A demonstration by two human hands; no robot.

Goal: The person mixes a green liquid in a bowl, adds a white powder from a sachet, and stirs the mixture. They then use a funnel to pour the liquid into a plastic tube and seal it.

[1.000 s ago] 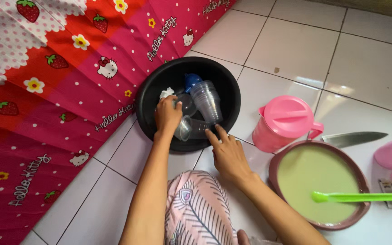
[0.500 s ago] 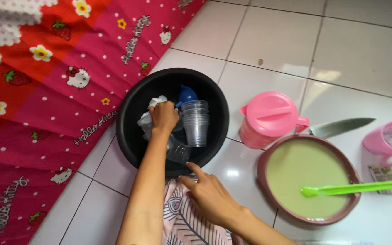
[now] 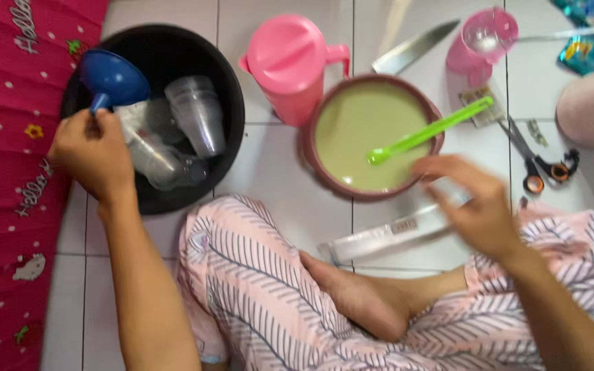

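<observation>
Head view, left hand (image 3: 91, 154) grip pinching glossy blue plastic funnel (image 3: 110, 79), right hand (image 3: 472, 199) blurred, grip open

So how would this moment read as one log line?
left hand: grips blue funnel over black basin | right hand: open, blurred, near green-liquid bowl

There were two hands, the left hand (image 3: 91, 154) at nine o'clock and the right hand (image 3: 472, 206) at four. One blue funnel (image 3: 113, 79), one black basin (image 3: 225, 103), one pink jug (image 3: 290, 58), one bowl (image 3: 311, 154), one green spoon (image 3: 427, 130), one knife (image 3: 414, 48), one pair of scissors (image 3: 534, 161).
</observation>
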